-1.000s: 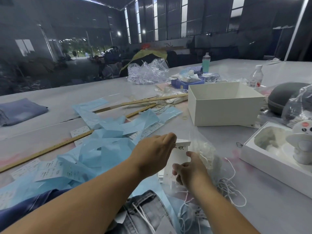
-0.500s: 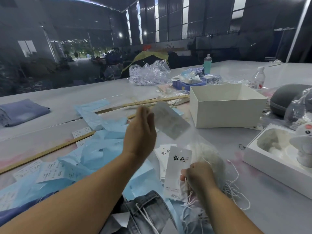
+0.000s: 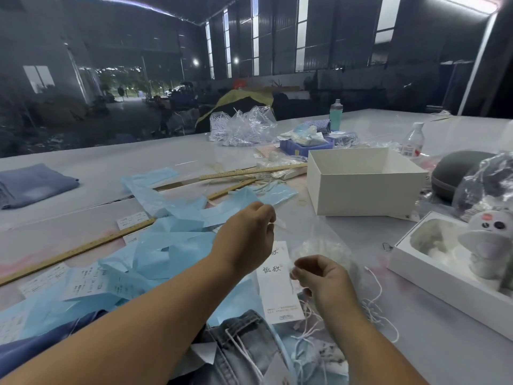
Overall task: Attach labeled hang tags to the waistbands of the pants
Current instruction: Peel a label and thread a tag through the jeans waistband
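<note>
The likeliest slip, as a judgement, is the string (image 3: 373,309) coming out of the fingers or snagging. A loose tangle of white strings lies on the bench (image 3: 347,240) just beside and below the right hand (image 3: 322,276), so a pull on 1 strand could drag others with it or knot it. The thin clear bag (image 3: 324,245) behind that hand could also catch on the fingers and hide the strand being worked.

A second risk is the tag (image 3: 279,290) shifting. It lies flat and free on the bench, printed side up, and a brush from either wrist could push it under the blue paper (image 3: 169,245) or off the jeans (image 3: 244,345), where other tags and slips already lie mixed.

The left hand (image 3: 249,240) is raised above the bench with its fingers curled, and seems to pinch something small and pale at its fingertips; what it is cannot be told. The right hand is lower, its fingertips pinched together on what looks like a bit of white string or fluff, though this too is blurred.

The tag lies between the 2 hands, its top edge partly hidden under the left hand and its right edge just beside the right hand's fingertips. Neither hand holds it. The jeans lie at the near edge, below the tag and between the forearms, with the tag's lower end resting at the waistband area. No tag looks attached there yet.
</note>
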The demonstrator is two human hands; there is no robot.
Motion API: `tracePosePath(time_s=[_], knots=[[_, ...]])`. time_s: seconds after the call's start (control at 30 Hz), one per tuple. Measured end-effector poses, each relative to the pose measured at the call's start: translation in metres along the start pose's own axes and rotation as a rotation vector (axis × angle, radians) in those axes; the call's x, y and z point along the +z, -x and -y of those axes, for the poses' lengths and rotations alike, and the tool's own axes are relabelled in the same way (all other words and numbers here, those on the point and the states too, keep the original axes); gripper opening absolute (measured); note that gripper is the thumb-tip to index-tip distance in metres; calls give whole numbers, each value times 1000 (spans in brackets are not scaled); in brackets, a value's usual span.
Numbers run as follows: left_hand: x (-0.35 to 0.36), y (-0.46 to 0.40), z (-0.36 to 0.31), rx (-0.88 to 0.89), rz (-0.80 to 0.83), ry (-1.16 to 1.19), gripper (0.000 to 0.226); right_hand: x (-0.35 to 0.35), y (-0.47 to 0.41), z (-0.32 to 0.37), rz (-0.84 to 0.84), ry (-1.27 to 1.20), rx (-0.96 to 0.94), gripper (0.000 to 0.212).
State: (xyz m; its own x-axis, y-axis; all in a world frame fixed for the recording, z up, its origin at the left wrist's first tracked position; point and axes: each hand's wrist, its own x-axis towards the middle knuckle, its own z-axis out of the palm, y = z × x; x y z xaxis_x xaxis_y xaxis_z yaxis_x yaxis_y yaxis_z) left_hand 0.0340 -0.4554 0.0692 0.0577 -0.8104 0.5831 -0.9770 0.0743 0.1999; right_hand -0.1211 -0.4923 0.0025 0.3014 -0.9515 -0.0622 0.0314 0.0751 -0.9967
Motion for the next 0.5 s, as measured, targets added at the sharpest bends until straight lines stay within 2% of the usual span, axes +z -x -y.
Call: tracePosePath(time_s=[0.17,0.27,0.33,0.43,0.5], knots=[[-10,2,-16,104,229,-306,44,-15,17,17,57,-22,-113,15],[-17,13,-27,189,342,-415,32,-18,28,24,110,-49,-131,17],[-14,21,-30,136,420,-339,22,-19,33,26,147,-36,-165,21],[-11,29,-32,110,559,-67,21,-20,38,30,189,-34,-209,21],[-13,32,-33,120,541,61,20,-21,40,32,188,-51,-218,16]])
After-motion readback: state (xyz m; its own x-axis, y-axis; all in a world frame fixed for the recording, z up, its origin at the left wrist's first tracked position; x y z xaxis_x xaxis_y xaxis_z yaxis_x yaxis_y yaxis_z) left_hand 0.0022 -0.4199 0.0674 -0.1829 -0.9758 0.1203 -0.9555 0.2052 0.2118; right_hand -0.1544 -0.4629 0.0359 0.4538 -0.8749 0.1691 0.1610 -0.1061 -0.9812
